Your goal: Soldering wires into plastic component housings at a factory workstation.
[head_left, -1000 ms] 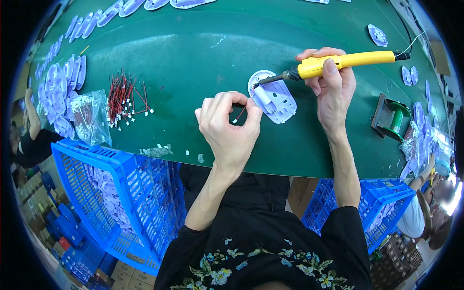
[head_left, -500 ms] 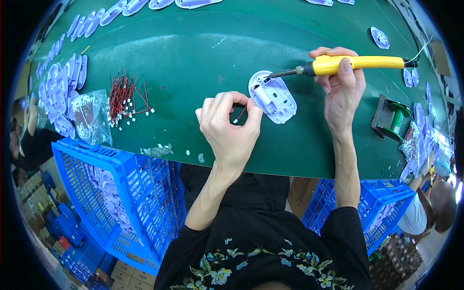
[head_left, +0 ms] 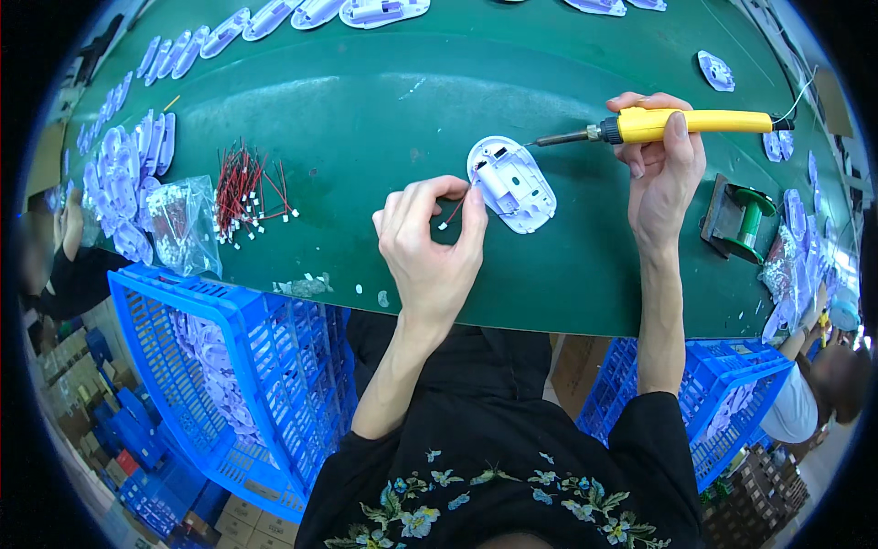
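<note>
A white plastic housing [head_left: 514,183] lies open side up on the green table [head_left: 366,101]. My left hand [head_left: 428,245] pinches a thin red and black wire [head_left: 455,209] at the housing's left edge. My right hand [head_left: 660,174] grips a yellow-handled soldering iron [head_left: 681,123]. Its metal tip points left and hovers just above the housing's upper right rim.
A bundle of red and black wires [head_left: 242,190] and a clear plastic bag [head_left: 183,224] lie at the left. Rows of white housings [head_left: 123,169] line the left and far edges. A green solder spool [head_left: 745,220] stands at the right. Blue crates [head_left: 229,366] sit below the table edge.
My right hand has lifted the soldering iron up and to the right, so its tip has come off the housing. My left hand stays pinched on the wire.
</note>
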### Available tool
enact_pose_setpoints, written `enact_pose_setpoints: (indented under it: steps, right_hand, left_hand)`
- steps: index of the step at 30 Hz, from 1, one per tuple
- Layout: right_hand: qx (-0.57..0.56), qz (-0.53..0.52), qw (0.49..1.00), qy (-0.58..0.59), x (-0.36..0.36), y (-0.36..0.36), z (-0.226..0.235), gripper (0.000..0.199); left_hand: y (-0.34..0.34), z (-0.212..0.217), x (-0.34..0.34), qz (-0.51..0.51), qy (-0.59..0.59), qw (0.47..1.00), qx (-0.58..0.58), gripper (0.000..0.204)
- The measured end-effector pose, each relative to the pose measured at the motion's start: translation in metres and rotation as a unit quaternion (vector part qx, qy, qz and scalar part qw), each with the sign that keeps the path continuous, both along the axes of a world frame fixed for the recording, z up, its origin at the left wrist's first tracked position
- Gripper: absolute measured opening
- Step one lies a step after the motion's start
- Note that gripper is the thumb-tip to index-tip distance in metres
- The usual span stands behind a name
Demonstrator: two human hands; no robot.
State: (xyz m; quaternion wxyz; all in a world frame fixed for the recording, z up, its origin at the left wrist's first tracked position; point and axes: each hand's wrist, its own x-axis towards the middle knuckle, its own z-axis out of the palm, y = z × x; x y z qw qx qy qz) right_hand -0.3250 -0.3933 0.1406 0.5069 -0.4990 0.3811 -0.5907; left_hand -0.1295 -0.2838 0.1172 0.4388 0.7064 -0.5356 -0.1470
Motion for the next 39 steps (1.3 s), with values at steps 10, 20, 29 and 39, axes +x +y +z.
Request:
enact_pose_setpoints:
  steps: [10,20,29,39]
  right_hand:
    - [0.021,0.000,0.998,-0.057,-0.019,0.007,0.012,0.028]
    - [0.026,0.059,0.994,-0.092,-0.027,0.017,0.030,0.030]
    - [0.060,0.110,0.989,-0.073,-0.028,0.015,0.032,0.031]
    - [0.064,0.112,0.990,-0.051,-0.032,0.017,0.026,0.028]
  left_hand:
    - [0.080,0.077,0.066,0.110,-0.035,0.993,-0.020,0.013]
    - [0.135,0.146,0.190,0.281,-0.605,0.743,0.053,0.018]
    - [-0.209,0.031,0.007,-0.255,-0.228,0.923,-0.174,0.038]
    - [-0.230,0.008,-0.057,-0.284,-0.199,0.918,-0.194,0.020]
